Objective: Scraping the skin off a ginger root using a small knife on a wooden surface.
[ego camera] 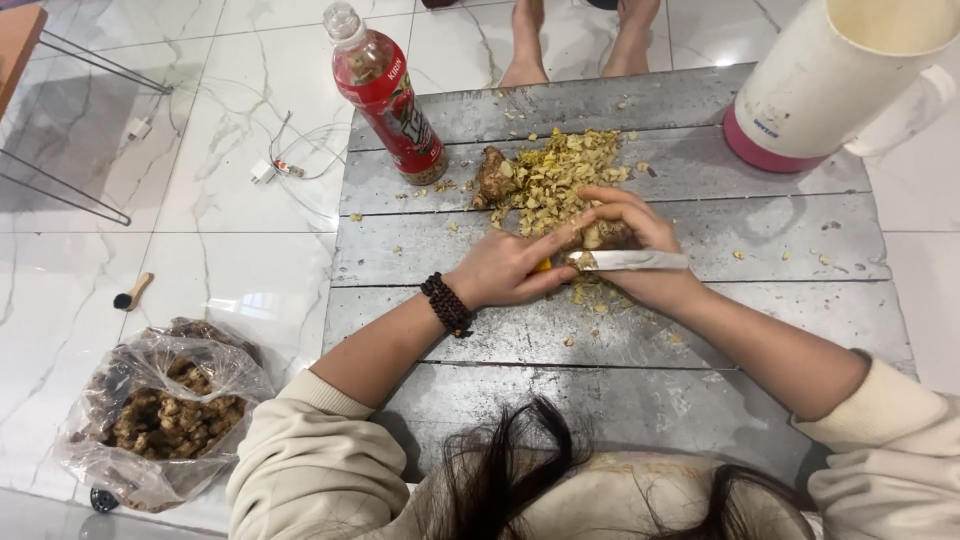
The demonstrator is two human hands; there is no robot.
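The left hand (505, 268), with a dark beaded bracelet (447, 304) on its wrist, is closed around a knife with a yellow handle and a broad silver blade (628, 260). Only a small part of the handle shows at the fingertips; the blade extends from the hand toward the right, lying flat across the right hand.

The right hand (635, 250) is curled around a knobbly brown ginger root (607, 236). The root sits inside the curve of the fingers, just above the blade and touching it. Both hands meet at the centre of the low grey wooden plank table (780, 250).

A heap of pale yellow ginger peelings (560, 178) lies on the table directly beyond the hands. A second unpeeled brown ginger root (493, 176) rests at the left edge of that heap, apart from both hands. Loose peel fragments are scattered on the planks below the hands.

A red-labelled plastic drink bottle (385, 90) stands near the far left corner of the table. A cream jug with a pink base (840, 85) stands at the far right corner.

On the white marble floor to the left, a clear plastic bag of brown ginger roots (165, 415) sits open, well apart from the hands. A white cable with plug (275, 165) lies on the floor beyond it.
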